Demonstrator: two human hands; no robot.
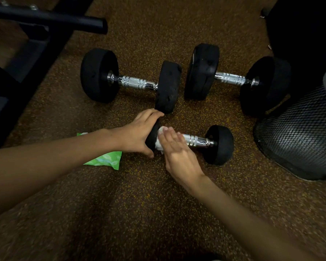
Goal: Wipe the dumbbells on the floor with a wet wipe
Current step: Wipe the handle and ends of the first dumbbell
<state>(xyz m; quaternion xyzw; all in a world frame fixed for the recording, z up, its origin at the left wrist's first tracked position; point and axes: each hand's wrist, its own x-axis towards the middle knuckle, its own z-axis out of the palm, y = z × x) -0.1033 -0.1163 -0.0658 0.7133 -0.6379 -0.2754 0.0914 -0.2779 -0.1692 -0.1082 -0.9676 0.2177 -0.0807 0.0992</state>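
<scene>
Wiping appears to be at an early stage — only the near dumbbell, lying on the floor closest to the person, is in hand. Left hand grips its left head, fingers curled round the rim. Right hand presses the wipe against that head's inner face, fingers straight and together. Far-left dumbbell and far-right dumbbell lie apart from both hands — judged left to do. Pack lies under the left forearm.

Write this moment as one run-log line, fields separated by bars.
phase: wiping | left hand: grips end of near dumbbell | right hand: presses wet wipe on its handle | wipe pack: on floor
</scene>
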